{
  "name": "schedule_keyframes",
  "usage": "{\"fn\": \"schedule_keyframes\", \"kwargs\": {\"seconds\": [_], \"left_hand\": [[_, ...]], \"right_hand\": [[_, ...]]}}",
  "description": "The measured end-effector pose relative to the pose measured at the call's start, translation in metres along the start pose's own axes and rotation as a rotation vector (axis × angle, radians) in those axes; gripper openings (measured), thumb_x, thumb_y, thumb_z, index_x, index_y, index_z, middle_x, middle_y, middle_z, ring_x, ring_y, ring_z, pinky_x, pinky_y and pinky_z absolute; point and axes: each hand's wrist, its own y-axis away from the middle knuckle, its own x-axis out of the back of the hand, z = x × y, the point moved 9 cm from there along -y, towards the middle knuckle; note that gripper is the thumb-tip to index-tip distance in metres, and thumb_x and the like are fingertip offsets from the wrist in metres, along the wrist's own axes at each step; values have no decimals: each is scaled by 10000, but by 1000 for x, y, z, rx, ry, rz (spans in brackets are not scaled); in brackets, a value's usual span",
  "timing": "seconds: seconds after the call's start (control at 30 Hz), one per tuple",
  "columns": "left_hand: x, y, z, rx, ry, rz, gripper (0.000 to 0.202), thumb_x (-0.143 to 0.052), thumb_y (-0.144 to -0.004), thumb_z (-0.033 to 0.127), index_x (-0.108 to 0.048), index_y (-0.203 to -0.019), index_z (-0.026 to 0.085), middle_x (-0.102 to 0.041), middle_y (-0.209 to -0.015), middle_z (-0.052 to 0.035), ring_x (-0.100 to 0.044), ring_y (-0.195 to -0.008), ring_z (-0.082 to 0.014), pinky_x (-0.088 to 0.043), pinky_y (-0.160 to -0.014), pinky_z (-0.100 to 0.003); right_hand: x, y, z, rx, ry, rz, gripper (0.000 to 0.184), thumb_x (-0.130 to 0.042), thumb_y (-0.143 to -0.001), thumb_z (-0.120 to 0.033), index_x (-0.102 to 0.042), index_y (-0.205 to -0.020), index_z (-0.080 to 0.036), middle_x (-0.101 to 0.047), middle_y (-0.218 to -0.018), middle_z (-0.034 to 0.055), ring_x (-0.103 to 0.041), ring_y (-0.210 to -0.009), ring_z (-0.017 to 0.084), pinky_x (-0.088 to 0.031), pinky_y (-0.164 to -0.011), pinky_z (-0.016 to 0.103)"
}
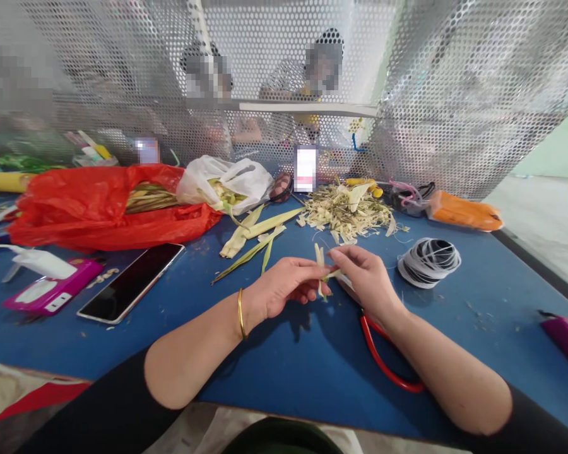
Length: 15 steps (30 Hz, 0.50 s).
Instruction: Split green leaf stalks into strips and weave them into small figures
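Between my two hands, a small bundle of pale corn husk strips (320,255) is held just above the table. My left hand (291,287), with a gold bangle at the wrist, pinches it between thumb and fingers. Close on the other side, my right hand (366,277) has its thumb and forefinger closed on a strip of the same husk. Scissors with red handles (376,359) lie on the table, partly hidden under my right hand and forearm. Longer husk leaves (250,236) lie beyond my left hand, and a heap of husk scraps (345,211) is behind both hands.
A wound ball of thread (428,261) sits right of my right hand. At left lie a phone (132,284), a purple power strip (54,287), a red plastic bag (89,205) and a white bag (227,180). An orange packet (466,211) is by a perforated metal screen (454,94); people sit beyond.
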Motion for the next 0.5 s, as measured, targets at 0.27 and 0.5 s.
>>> {"fn": "schedule_keyframes", "kwargs": {"seconds": [0.27,0.5], "left_hand": [[6,-1,10,-129,-109,63,281,-704,-735,427,-696,-743,146,-705,-709,-60,-532,-479,-70,-320,-453,-193],[4,-1,5,-82,-53,62,271,-691,-759,408,-671,-792,139,-724,-744,-91,-633,-561,-128,-424,-514,-206]], "right_hand": [[-1,0,2,-13,1,-25,313,-676,-730,-483,-611,-715,-177,-554,-507,-39,-509,-497,122,-366,-521,244],[14,0,-13,183,283,135,192,-584,-826,-381,-627,-793,-197,-636,-671,11,-580,-633,173,-429,-616,294]]}}
